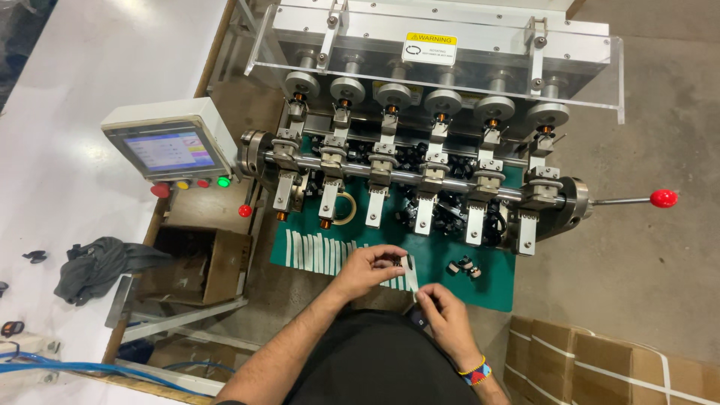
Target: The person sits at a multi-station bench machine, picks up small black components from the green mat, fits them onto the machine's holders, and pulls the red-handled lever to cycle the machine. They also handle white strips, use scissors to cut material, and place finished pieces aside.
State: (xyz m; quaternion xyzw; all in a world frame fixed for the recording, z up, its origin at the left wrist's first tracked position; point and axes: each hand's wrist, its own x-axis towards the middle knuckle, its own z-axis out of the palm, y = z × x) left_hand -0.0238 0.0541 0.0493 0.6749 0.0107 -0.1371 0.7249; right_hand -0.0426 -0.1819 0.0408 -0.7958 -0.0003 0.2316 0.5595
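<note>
My left hand (369,268) hovers over the near edge of the green mat (495,283) and pinches a small dark part at its fingertips. Beside those fingers hangs a white strip of tape (410,271). My right hand (445,319), a beaded band on its wrist, sits lower and closer to my body, fingers curled around a small dark object. A row of several white tape strips (319,253) lies on the mat to the left of my left hand. A few small dark bobbins (465,267) rest on the mat to the right.
A multi-spindle winding machine (420,161) with a clear guard fills the bench behind the mat; its red-knobbed lever (663,198) sticks out right. A touchscreen control box (166,145) with coloured buttons stands left, an open cardboard box (199,264) below it. Strapped cartons (600,364) sit lower right.
</note>
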